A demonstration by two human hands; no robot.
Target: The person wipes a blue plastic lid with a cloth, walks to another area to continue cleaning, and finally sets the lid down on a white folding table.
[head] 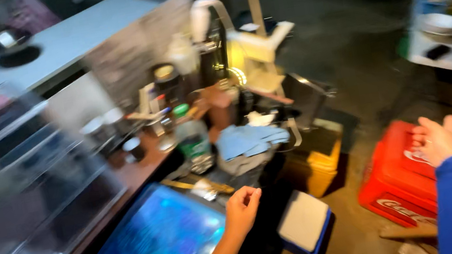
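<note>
Blurred view. 1 glass case [19,182] far left of both hands. 1 blue-lit screen [154,248] just left of and below the left hand [241,208], which has its fingers loosely curled and holds nothing. 1 bottle [192,136] and 1 pair of blue gloves [250,139] lie beyond its fingertips. 1 white-topped box [304,221] sits between the 2 hands. Right hand [439,139], blue sleeve, is open and empty over 1 red crate [402,176].

Counter [135,174]: brown, w/ plastic bottle [193,139], blue cloth [250,139], cups, blue screen [155,251] near left.
Floor [339,32]: red crate [399,177] right, yellow box [313,167] mid.
</note>
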